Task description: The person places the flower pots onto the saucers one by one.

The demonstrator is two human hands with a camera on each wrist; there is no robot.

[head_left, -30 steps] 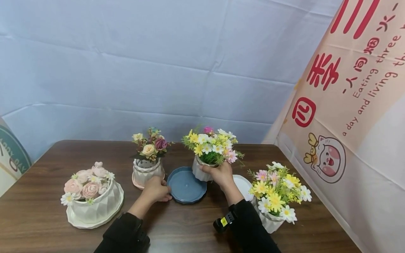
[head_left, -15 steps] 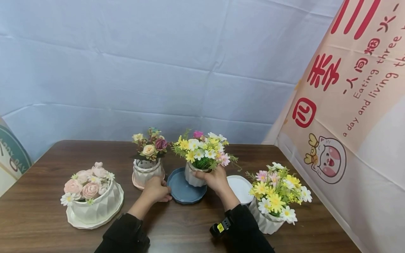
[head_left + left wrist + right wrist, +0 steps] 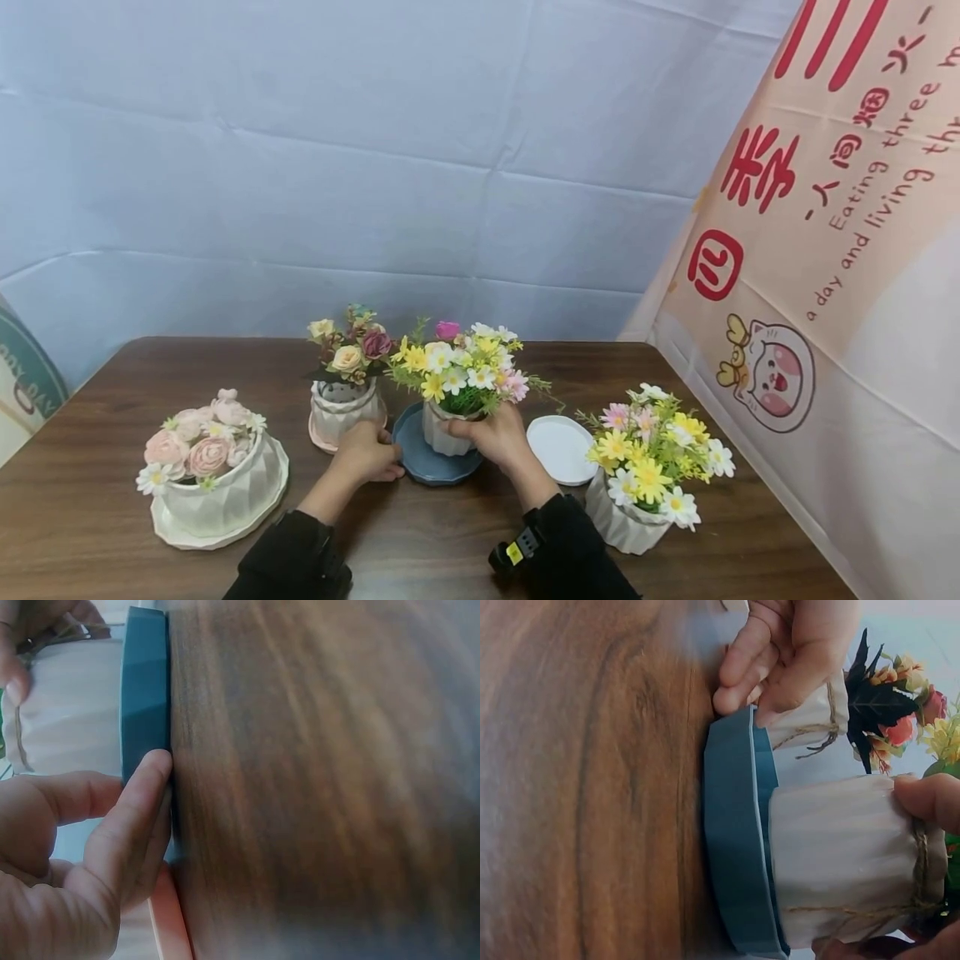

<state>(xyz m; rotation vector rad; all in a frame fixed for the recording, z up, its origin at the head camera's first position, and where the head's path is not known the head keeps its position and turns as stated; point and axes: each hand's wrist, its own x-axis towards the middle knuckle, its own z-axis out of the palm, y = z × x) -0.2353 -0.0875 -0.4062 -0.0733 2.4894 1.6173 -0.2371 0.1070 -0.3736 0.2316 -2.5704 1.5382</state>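
Right hand (image 3: 495,435) grasps the twine-tied pot (image 3: 438,429), thumb against the near side at the rim, fingers round the far side. Left hand (image 3: 366,454) pinches the rim of the blue saucer (image 3: 408,452) at its left edge, thumb over the inner face and fingers along the outer wall. The pot lies between the two hands, directly in the right one's grip, its base within the saucer's rim; contact with the saucer's floor is hidden by the wall.

Pot: white, glossy, softly fluted sides, brown twine knotted below the lip. Its daisy bunch (image 3: 468,371) shows yellow, white and pink heads, one magenta bloom and fine green foliage. Saucer: blue, shallow, many-sided, flat facets, pale line along the edge. It rests on the desk (image 3: 420,554), which is dark brown with streaked wood grain.

Just beside the left hand, a rose pot (image 3: 341,412) stands on a pink saucer (image 3: 321,442). To the right of the right hand lie a smooth, round white dish (image 3: 558,452) and a ribbed pot (image 3: 626,518), also planted with daisies.
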